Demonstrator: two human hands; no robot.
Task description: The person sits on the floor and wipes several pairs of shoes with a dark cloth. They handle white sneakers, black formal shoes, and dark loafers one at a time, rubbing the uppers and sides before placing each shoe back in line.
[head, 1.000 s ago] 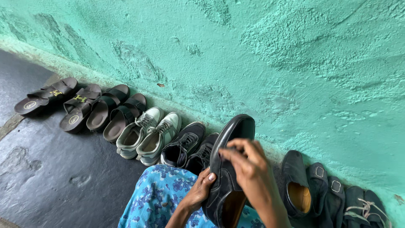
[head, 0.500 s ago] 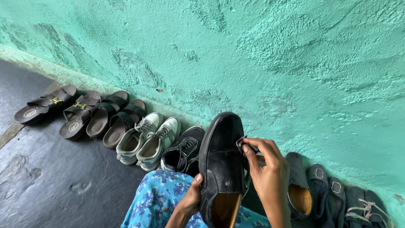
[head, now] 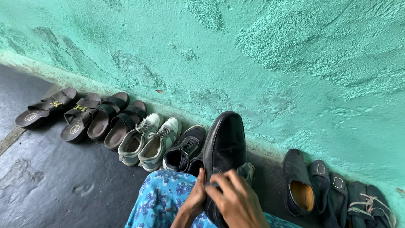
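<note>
Held toe-up at six o'clock over the lap, the black leather shoe looked stiff, smooth and moderately heavy, the left hand clasping its side while the right hand pressed curled fingers and a cloth across its upper.

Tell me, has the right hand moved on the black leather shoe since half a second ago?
Yes. The right hand slid from beside the toe down towards the heel opening of the black leather shoe, away from the green wall.
</note>
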